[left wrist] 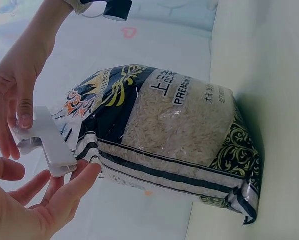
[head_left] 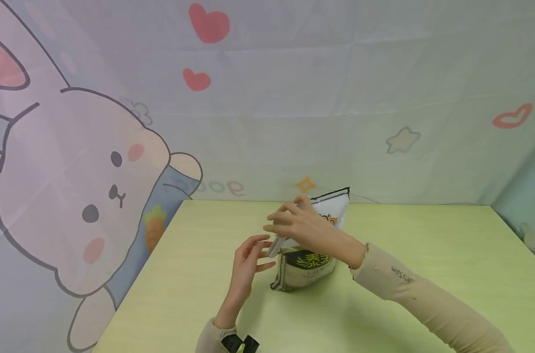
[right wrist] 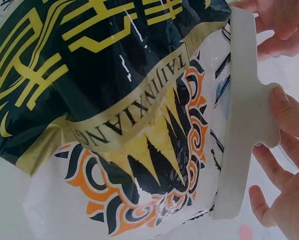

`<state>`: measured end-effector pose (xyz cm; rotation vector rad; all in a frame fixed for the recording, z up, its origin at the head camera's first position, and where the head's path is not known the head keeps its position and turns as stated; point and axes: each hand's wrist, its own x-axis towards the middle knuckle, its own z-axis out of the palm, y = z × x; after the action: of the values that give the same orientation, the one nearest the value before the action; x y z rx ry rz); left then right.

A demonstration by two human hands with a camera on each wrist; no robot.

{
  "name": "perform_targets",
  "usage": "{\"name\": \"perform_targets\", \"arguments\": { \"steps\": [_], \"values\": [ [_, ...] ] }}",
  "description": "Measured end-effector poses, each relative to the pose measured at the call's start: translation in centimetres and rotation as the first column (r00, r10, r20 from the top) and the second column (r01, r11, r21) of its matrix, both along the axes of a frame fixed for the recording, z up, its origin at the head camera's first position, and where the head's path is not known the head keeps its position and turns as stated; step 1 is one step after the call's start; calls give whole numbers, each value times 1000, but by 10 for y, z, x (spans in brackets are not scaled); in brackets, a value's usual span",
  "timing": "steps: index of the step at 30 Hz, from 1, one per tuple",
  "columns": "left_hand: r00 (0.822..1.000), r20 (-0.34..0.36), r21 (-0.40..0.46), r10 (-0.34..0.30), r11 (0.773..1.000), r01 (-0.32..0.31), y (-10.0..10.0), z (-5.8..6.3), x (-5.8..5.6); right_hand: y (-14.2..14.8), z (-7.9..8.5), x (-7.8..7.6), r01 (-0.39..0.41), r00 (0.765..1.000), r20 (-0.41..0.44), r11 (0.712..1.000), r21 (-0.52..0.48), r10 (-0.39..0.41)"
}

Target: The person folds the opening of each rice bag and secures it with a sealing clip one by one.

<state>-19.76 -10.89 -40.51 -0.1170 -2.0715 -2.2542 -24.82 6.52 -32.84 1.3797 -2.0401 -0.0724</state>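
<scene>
A plastic bag of rice [head_left: 309,269] stands on the table, its see-through front showing the grains in the left wrist view. Across its folded upper part lies a long white bag clip [right wrist: 242,115]. My right hand [head_left: 300,225] pinches the clip's tab between thumb and fingers, seen closely in the right wrist view. Beside the clip's near end is my left hand [head_left: 247,264], its fingers apart and slightly bent. In the left wrist view its fingertips [left wrist: 92,170] are by the bag's side edge and the clip's end; whether they press on either, I cannot tell.
The pale green table [head_left: 426,274] reaches back to a hanging cloth [head_left: 293,122] printed with a rabbit, hearts and stars. A dark strap with a device [head_left: 240,343] sits on the left wrist.
</scene>
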Motion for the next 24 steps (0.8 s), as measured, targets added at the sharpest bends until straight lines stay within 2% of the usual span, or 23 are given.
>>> {"name": "perform_targets", "arguments": {
  "steps": [7,13,20,24],
  "values": [
    [1000,-6,-60,-24,998,23,-1,1,1,6,0,-2,18,999,43,1000,-17,-18],
    [997,-14,-111,-77,991,75,-1,-1,1,9,0,-4,41,997,68,999,-18,-40],
    [996,-18,-119,-88,989,86,-2,-5,1,12,3,-12,20,998,60,993,-115,-13],
    [996,-19,-120,-89,989,86,-3,-7,0,17,3,-18,38,997,74,987,-155,-27]
  ]
}}
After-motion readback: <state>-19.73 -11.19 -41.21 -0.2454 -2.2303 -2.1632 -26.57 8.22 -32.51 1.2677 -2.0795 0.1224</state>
